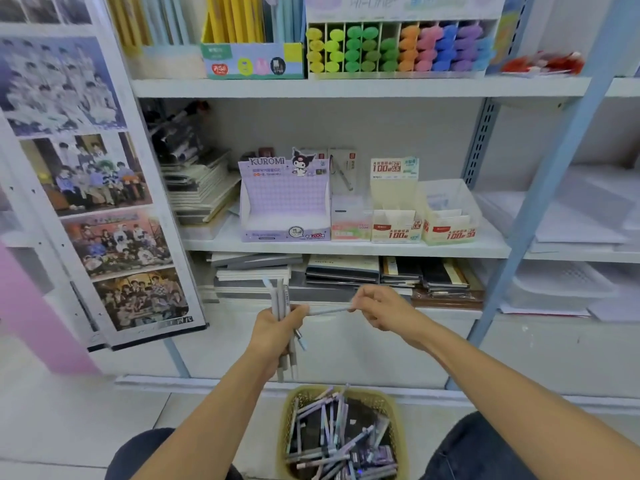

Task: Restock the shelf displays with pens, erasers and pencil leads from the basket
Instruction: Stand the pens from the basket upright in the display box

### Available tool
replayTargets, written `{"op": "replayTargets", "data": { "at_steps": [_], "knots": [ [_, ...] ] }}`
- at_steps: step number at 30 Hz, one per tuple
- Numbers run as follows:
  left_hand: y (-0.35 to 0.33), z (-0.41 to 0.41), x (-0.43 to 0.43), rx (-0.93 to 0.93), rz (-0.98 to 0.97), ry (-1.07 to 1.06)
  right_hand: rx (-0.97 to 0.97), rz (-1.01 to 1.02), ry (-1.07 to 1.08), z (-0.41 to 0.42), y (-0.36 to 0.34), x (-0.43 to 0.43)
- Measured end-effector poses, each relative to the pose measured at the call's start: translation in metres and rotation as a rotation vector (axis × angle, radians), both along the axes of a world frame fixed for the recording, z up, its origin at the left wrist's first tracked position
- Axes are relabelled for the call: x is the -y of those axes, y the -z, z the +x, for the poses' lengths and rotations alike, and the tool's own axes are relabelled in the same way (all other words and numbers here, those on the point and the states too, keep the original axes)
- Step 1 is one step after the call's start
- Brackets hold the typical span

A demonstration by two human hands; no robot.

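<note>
- Two hands are raised in front of the shelves, above the basket.
- Left hand (273,332) is curled round a bundle of pens (281,299). It holds them roughly upright, with their ends sticking out above and below the fist.
- Right hand (379,308) pinches one end of a single pen (329,310) that lies level. The pen's other end reaches the left thumb.
- Basket (284,420) sits on the floor between the knees and holds many loose pens (332,441) and some dark packets.
- Purple display box (284,199) stands on the middle shelf (346,249), its open front facing out.
- Just right of it stand a small pink box (350,220) and two cream boxes (396,226) with red labels.
- Coloured highlighters (398,46) fill a rack on the upper shelf.
- Stacked notebooks (346,271) lie under the middle shelf.
</note>
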State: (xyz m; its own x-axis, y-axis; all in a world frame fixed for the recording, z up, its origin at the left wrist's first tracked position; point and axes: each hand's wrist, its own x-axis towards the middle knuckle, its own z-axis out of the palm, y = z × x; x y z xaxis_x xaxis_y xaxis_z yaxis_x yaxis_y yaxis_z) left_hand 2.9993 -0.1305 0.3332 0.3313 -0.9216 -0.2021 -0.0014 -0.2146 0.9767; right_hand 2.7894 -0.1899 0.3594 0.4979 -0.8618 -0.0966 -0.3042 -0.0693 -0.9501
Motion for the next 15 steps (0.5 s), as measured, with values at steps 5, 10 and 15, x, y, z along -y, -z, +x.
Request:
{"op": "replayTargets", "data": {
  "at_steps": [5,10,15],
  "knots": [
    [-0.019,0.009,0.01,-0.08,0.006,-0.014,0.423,-0.016,0.097,0.018,-0.024,0.009],
    [-0.039,0.031,0.037,-0.071,-0.015,-0.013,0.413,-0.188,0.248,0.049,-0.06,0.05],
    [-0.06,0.052,0.083,0.007,-0.062,0.0,0.168,-0.448,0.399,0.048,-0.102,0.12]
  ]
}}
